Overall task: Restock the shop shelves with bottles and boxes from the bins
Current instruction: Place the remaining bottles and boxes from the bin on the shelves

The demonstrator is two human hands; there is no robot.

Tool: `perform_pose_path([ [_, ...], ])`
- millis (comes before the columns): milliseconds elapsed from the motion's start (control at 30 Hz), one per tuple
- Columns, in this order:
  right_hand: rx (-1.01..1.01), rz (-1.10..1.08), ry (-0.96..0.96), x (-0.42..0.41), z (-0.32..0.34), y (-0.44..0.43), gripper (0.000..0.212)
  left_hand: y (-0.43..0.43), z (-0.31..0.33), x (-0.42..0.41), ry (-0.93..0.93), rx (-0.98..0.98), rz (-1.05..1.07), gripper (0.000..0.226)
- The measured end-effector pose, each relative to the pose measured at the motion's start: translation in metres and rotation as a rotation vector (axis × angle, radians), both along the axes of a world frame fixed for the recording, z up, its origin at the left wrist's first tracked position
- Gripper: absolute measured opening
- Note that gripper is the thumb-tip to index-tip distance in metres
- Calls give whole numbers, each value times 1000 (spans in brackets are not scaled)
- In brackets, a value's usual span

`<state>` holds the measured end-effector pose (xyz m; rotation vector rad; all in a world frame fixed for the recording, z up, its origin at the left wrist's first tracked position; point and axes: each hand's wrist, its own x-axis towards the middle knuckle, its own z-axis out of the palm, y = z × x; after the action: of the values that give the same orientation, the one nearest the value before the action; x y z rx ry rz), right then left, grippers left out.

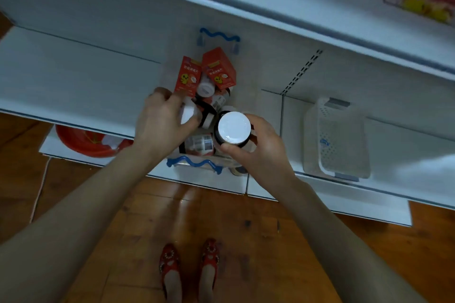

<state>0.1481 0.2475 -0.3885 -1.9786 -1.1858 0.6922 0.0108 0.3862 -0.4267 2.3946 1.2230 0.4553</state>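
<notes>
Red basin (83, 141): under the shelf (73, 81), at 8 o'clock from the bin (194, 163).
Left hand (160, 123): inside the bin; my fingers (167, 98) are curled round a white-capped bottle (186, 114) lying among other bottles.
Bin: clear, with blue wavy handles; stands on the shelf.
Red boxes (188, 76): two, leaning at the bin's 12 o'clock end.
Right hand (256, 152): my fingers and thumb wrap a dark bottle (234, 128), held upright, white lid up, over the bin's 4 o'clock corner.
White basket (337, 135): same shelf, 3 o'clock from the bin, well apart.
</notes>
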Motion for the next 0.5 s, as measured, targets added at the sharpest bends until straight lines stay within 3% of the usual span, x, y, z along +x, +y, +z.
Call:
perform_pose_path([
  [300, 60, 159, -47, -27, 81, -11, 52, -58, 107, -68, -168, -106, 198, 63],
  [500, 53, 276, 147, -51, 146, -5, 44, -89, 180, -124, -305, -155, 431, 70],
])
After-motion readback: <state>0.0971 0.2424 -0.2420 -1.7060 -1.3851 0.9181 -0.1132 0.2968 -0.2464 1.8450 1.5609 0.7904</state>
